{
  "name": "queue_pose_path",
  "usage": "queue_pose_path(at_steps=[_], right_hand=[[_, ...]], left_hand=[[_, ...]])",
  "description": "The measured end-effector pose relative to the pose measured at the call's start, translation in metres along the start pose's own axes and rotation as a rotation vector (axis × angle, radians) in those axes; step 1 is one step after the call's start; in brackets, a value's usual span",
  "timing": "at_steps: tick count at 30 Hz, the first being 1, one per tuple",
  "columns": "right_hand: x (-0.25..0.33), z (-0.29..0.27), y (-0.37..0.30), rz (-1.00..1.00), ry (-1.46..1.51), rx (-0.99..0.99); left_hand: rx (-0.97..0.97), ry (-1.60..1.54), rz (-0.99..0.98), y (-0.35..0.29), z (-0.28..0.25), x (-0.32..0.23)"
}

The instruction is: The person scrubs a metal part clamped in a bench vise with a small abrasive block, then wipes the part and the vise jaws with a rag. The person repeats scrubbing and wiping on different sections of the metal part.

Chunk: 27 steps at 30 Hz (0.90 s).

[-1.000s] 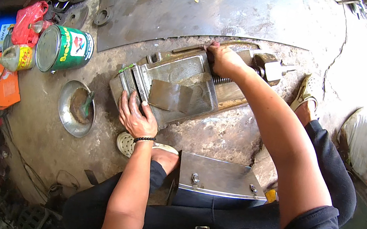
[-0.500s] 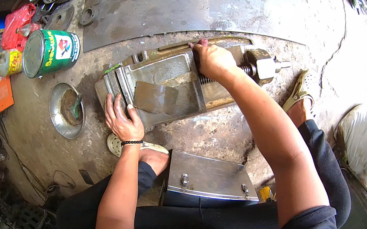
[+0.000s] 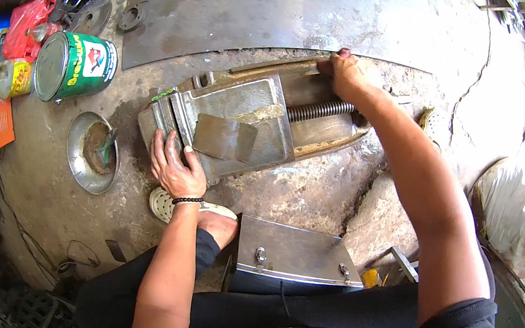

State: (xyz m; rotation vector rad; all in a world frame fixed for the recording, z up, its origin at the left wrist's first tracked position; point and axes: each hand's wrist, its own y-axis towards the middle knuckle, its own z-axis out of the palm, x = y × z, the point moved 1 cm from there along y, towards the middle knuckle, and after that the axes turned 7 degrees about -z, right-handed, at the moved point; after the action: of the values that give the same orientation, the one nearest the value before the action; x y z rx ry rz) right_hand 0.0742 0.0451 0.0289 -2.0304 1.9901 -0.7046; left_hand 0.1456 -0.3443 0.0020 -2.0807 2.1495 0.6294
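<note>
A large greasy machine vise [image 3: 252, 102] lies aslant on the concrete floor before me. My left hand [image 3: 179, 169] rests on its near left end, by the jaws, with fingers stretched out. A thin flat metal plate [image 3: 225, 138] lies on the vise body, to the right of that hand. My right hand [image 3: 355, 82] is closed at the far right part of the vise frame. A small dark reddish bit shows at its fingertips; I cannot make out what it is. The threaded screw [image 3: 319, 112] runs bare toward my right wrist, and my forearm hides the screw's outer end.
A metal bowl [image 3: 93, 153] with dark contents stands left of the vise. Farther left are a green paint can [image 3: 86, 68], a yellow-labelled bottle [image 3: 10, 79] and a red plastic bag [image 3: 28, 24]. A metal box [image 3: 293, 248] sits near my legs. Sheet metal [image 3: 246, 17] covers the floor beyond.
My right hand has slid right along the vise frame, away from the body, and more of the screw shows. My left hand stays on the vise. My right leg has shifted, partly behind my arm.
</note>
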Motion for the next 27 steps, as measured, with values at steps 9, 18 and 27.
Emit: queue_pose_path(at_steps=[9,18,27], right_hand=[[0.071,0.005,-0.005,-0.235,0.015,0.194],[0.035,-0.007,0.012,-0.522,-0.390,0.539],[-0.007,-0.095,-0.039,-0.279,-0.363,0.124]], left_hand=[[0.005,0.003,-0.018,0.001,-0.002,-0.001],[0.016,0.007,-0.029,0.002,-0.004,-0.001],[-0.018,-0.007,-0.071,-0.003,-0.002,0.002]])
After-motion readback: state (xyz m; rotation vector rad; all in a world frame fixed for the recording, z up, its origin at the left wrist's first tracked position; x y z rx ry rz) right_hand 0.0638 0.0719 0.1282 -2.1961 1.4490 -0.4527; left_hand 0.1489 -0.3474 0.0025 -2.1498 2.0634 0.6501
